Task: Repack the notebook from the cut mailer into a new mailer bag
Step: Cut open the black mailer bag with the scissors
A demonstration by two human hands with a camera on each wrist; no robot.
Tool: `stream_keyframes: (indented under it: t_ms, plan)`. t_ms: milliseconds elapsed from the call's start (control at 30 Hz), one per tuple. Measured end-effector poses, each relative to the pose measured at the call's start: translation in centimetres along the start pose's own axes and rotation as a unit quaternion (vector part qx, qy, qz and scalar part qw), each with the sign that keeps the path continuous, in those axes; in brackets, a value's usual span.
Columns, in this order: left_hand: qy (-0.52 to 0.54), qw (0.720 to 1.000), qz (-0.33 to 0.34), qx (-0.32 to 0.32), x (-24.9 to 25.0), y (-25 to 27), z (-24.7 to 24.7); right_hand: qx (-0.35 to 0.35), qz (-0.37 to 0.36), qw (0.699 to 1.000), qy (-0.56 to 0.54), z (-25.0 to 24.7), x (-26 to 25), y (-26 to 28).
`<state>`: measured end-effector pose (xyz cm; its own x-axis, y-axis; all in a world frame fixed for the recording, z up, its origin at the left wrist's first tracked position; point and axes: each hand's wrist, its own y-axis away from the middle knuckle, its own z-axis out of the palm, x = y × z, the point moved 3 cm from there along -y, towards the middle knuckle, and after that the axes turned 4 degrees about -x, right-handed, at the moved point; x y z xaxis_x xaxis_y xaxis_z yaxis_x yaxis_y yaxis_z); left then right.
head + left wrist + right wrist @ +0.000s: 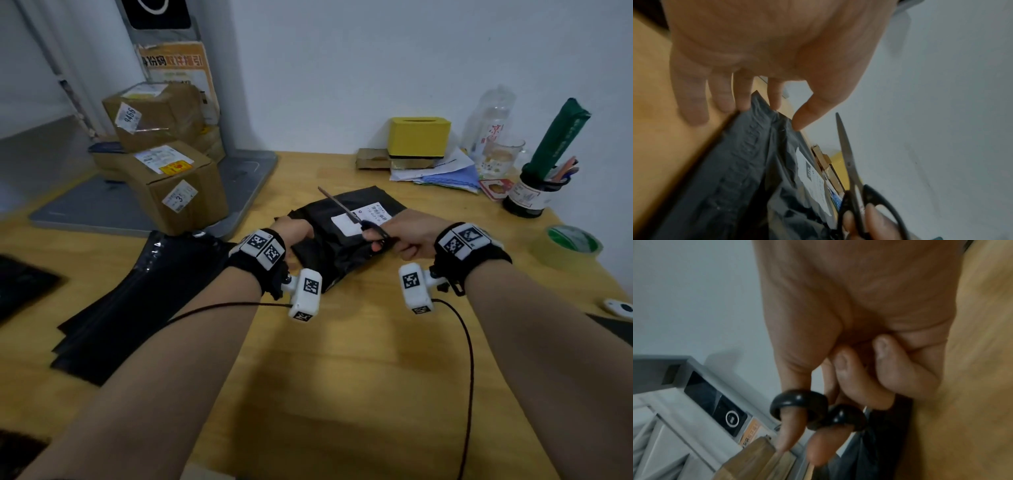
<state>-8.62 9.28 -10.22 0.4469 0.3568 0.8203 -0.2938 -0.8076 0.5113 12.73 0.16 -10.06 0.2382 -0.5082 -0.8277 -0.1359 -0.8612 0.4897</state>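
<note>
Head view: a black mailer (346, 233) with a white shipping label (375, 213) lies on the wooden table (342, 377), between the two hands.
Left hand (293, 233): fingers (743, 95) straight and relaxed, tips touching the mailer's crinkled near edge; thumb apart from them, just above the plastic. It grips nothing.
Right hand (404, 236): thumb and one finger are hooked through the black loops of the scissors (356, 219); the other fingers are curled into the palm.
Scissors: blades together, raised above the mailer, tip pointing away past the left fingertips.
Notebook: not visible; I cannot tell whether it is inside the mailer.
New mailer bags (137, 294): flat black stack on the table, beyond the left hand's outer side, apart from its fingers.
Tape roll (568, 246): green, well apart from the right fingers.
</note>
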Motion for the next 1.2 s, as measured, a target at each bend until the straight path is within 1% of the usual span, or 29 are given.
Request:
stream_keyframes:
  t_ms: [67,167,200,267,300,367,433,500,600,767,867,1000,1200]
  plan:
    - [0.055,0.998,-0.011,-0.02,-0.9,0.4,-0.1,-0.034,0.027,0.999,0.021,1.1,0.4,0.6]
    - [0.114,0.991,-0.035,-0.065,-2.0,1.1,0.6,-0.081,0.048,0.995,0.017,2.3,1.3,2.0]
    - [0.114,0.989,-0.046,-0.083,-2.4,1.5,1.0,-0.093,0.05,0.994,0.011,2.6,1.5,2.6]
    - [0.068,0.991,-0.052,-0.105,-3.2,2.1,1.7,-0.098,0.053,0.994,0.01,2.7,2.3,3.4]
    - [0.047,0.992,-0.051,-0.105,-3.6,2.3,2.1,-0.1,0.054,0.993,0.017,2.6,2.8,3.7]
    - [0.033,0.995,-0.033,-0.085,-4.2,2.7,2.5,-0.114,0.052,0.992,0.03,2.7,3.6,4.7]
    - [0.043,0.997,-0.01,-0.065,-4.5,2.8,2.5,-0.124,0.059,0.99,0.03,2.7,4.2,5.6]
    - [0.059,0.996,0.003,-0.061,-5.0,2.9,2.4,-0.143,0.078,0.986,0.031,2.8,4.9,6.8]
    - [0.076,0.995,0.012,-0.068,-5.5,3.1,2.1,-0.169,0.099,0.978,0.076,3.0,5.8,7.5]
    - [0.07,0.993,0.023,-0.095,-6.0,3.1,2.2,-0.184,0.14,0.967,0.108,2.9,6.8,8.0]
    - [0.056,0.994,0.033,-0.088,-6.3,2.9,2.1,-0.191,0.157,0.963,0.105,3.1,7.4,8.2]
    - [0.042,0.993,0.033,-0.103,-6.3,2.8,2.2,-0.195,0.161,0.964,0.077,3.6,7.4,8.2]
    - [0.072,0.992,0.03,-0.1,-6.3,2.7,1.9,-0.202,0.16,0.964,0.073,3.7,7.5,8.7]
